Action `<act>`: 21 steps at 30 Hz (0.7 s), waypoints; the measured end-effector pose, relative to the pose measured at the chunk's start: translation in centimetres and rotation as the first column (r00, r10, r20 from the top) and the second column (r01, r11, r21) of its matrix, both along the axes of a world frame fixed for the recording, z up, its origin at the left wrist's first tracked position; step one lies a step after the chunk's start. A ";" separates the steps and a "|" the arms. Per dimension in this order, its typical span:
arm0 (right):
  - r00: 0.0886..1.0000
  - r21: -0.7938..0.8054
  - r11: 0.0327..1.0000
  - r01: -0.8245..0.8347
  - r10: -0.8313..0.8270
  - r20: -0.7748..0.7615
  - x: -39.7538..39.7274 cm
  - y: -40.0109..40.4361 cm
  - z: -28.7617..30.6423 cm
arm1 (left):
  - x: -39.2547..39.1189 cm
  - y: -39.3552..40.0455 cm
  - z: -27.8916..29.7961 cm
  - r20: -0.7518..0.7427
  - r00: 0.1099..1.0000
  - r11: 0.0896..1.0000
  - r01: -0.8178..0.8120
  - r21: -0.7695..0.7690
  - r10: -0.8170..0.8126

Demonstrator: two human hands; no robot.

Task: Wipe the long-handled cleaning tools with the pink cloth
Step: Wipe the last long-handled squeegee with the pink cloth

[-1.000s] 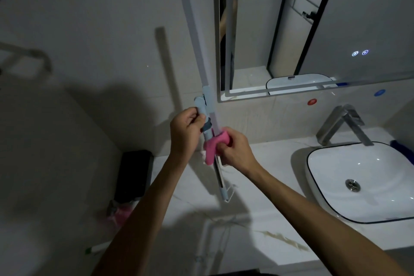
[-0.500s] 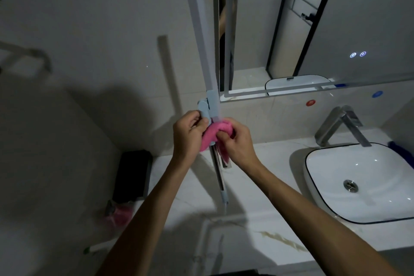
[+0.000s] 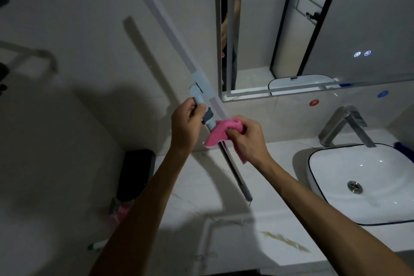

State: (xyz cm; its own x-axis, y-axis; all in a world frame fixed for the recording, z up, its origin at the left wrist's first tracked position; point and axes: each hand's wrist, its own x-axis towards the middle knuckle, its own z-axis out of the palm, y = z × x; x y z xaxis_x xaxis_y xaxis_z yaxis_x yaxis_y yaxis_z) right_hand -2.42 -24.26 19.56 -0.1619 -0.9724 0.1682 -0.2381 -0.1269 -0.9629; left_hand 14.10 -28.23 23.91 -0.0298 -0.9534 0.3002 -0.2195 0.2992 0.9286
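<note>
I hold a long-handled cleaning tool (image 3: 161, 20) slanted in front of the bathroom wall, its pale bar running up to the left and its thin metal handle (image 3: 235, 172) pointing down over the counter. My left hand (image 3: 187, 126) grips the light blue joint of the tool. My right hand (image 3: 247, 139) pinches the pink cloth (image 3: 220, 132), which is wrapped round the handle just below the joint.
A white basin (image 3: 363, 184) with a chrome tap (image 3: 345, 127) sits on the marble counter (image 3: 201, 186) at the right. A mirror (image 3: 313, 24) hangs above. A black box (image 3: 136, 172) stands at the counter's left end, with a pink item (image 3: 122, 210) below it.
The tool has tilted, its upper bar swinging to the left. The pink cloth in my right hand has slid down from the joint onto the handle.
</note>
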 end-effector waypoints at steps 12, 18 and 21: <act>0.941 0.261 0.960 -0.105 0.180 -0.286 0.0 0.6 -1.8 | -0.2 0.4 -0.4 -0.048 0.998 0.996 0.049 0.069 -0.046; 0.889 0.439 0.897 0.047 0.163 -0.428 -1.1 0.5 -3.0 | 0.0 0.6 -1.5 -0.023 0.999 0.998 0.036 0.043 -0.035; 0.936 0.300 0.947 0.113 -0.001 -0.351 -1.1 0.4 -3.0 | 0.2 0.3 -1.9 -0.005 1.000 1.000 0.000 0.024 0.000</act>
